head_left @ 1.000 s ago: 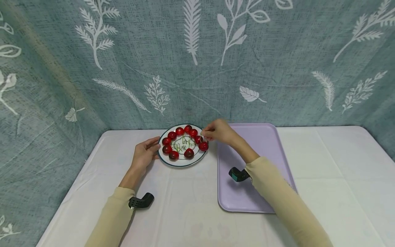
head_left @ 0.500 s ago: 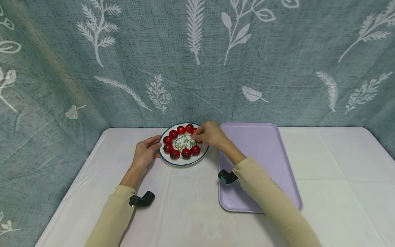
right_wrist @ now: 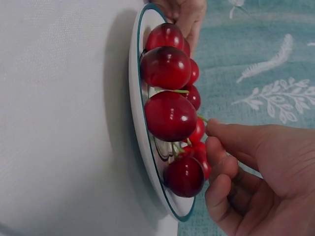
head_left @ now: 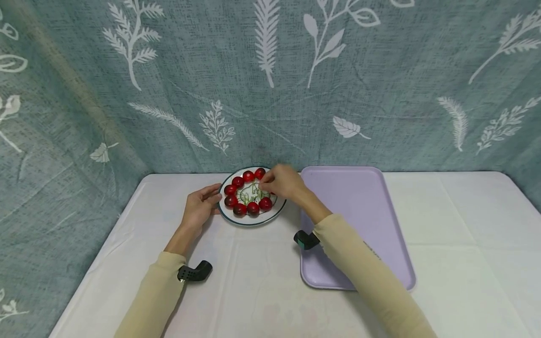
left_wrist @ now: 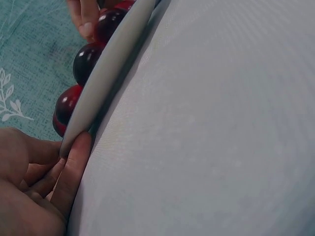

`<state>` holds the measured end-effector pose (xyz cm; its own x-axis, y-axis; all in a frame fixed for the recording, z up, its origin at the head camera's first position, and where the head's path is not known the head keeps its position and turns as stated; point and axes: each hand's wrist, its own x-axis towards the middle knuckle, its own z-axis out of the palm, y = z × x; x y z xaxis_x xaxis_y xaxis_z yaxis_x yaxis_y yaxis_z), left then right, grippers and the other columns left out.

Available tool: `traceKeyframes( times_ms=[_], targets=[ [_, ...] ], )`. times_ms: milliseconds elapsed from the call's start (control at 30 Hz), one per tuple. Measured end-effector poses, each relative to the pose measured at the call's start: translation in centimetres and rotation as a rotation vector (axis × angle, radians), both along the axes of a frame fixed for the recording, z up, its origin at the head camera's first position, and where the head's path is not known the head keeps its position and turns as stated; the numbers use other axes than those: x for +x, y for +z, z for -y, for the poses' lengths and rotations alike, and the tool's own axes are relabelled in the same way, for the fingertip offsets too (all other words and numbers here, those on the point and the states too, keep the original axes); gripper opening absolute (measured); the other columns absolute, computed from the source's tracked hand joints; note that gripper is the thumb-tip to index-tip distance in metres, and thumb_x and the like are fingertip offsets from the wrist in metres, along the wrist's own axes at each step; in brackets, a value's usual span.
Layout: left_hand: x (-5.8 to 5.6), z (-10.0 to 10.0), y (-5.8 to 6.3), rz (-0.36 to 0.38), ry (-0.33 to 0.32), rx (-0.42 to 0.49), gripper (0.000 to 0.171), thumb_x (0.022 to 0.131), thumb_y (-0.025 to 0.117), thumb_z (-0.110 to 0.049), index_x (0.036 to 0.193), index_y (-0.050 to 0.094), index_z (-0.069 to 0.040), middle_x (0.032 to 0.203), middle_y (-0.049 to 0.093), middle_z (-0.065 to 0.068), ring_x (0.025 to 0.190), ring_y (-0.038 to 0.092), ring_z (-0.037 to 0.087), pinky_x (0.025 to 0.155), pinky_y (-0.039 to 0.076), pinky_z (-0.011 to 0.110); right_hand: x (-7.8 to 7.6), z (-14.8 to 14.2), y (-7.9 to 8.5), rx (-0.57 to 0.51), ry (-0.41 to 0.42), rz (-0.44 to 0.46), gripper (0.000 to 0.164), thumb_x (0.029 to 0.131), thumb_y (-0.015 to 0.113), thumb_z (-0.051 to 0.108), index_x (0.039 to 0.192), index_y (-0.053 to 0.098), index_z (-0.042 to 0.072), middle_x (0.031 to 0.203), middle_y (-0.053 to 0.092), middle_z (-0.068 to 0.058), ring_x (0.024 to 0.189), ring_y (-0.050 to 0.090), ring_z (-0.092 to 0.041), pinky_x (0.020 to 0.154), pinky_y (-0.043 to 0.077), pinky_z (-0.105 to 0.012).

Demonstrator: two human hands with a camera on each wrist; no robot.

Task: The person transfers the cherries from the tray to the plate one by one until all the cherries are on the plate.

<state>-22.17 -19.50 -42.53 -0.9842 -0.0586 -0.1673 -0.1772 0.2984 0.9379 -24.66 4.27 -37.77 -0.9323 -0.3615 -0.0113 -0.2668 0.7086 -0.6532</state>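
In the head view a white plate (head_left: 259, 219) with a dark blue-green rim carries a ring of red cherries (head_left: 253, 208), their green stems (head_left: 253, 192) pointing inward. My left hand (head_left: 197, 210) grips the plate's left edge; in the left wrist view its thumb and fingers (left_wrist: 74, 162) pinch the rim from both sides. My right hand (head_left: 285, 182) reaches over the plate's right side and hides some cherries there. The right wrist view shows its thumb and index fingertips pinching the end of a green cherry stem (right_wrist: 202, 118). Its other fingers are curled.
A lilac tray (head_left: 351, 197) lies right of the plate, partly under the right forearm (head_left: 359, 263). White cloth (head_left: 236, 281) covers the table. A green-grey curtain (head_left: 236, 70) with white leaf prints hangs behind the far edge.
My right hand has moved left from the plate's right edge to over its inside. Two cherries at the near right now sit further left and closer together. The left hand keeps its grip.
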Motion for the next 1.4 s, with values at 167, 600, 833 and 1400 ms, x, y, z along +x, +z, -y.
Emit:
traceKeyframes(
  times_ms=[167, 600, 833, 1400],
  targets=[
    [0.0, 0.0, 0.0, 0.002, 0.003, 0.003, 0.042, 0.100, 0.053, -0.005, 0.142, 0.050, -0.001, 0.137, 0.053, 0.020, 0.082, 0.059, 0.004, 0.064, 0.057, 0.017, -0.1, 0.4, -0.1, 0.039, 0.015, -0.029, 0.014, 0.092, 0.070, 0.020, 0.094, 0.080, 0.010, 0.083, 0.074, 0.000, 0.064, 0.052, -0.008, 0.052, 0.039, -0.018],
    [0.0, 0.1, 0.1, 0.003, -0.010, 0.019, 0.042, 0.101, 0.052, -0.006, 0.142, 0.049, -0.001, 0.137, 0.052, 0.020, 0.082, 0.058, 0.003, 0.063, 0.057, 0.017, 0.1, -0.1, -0.2, 0.033, -0.018, -0.005, 0.017, 0.093, 0.068, 0.021, 0.099, 0.079, 0.010, 0.090, 0.074, 0.000, 0.068, 0.052, -0.008, 0.054, 0.040, -0.018],
    [-0.1, 0.3, -0.2, -0.006, -0.010, 0.008, 0.041, 0.101, 0.052, -0.006, 0.142, 0.050, -0.001, 0.137, 0.052, 0.020, 0.082, 0.059, 0.004, 0.064, 0.058, 0.017, 0.7, -1.3, 0.1, -0.027, -0.030, 0.006, 0.021, 0.096, 0.065, 0.021, 0.104, 0.077, 0.007, 0.095, 0.074, -0.005, 0.063, 0.048, -0.010, 0.053, 0.036, -0.020],
    [0.2, 0.1, 0.1, -0.003, -0.005, -0.017, 0.041, 0.101, 0.052, -0.006, 0.141, 0.050, 0.000, 0.137, 0.052, 0.021, 0.080, 0.056, 0.004, 0.061, 0.055, 0.015, 3.0, -7.2, 1.8, 0.109, -0.044, -0.139, 0.020, 0.096, 0.063, 0.020, 0.103, 0.077, 0.006, 0.097, 0.074, -0.006, 0.082, 0.067, -0.018, 0.068, 0.055, -0.032]
  ],
)
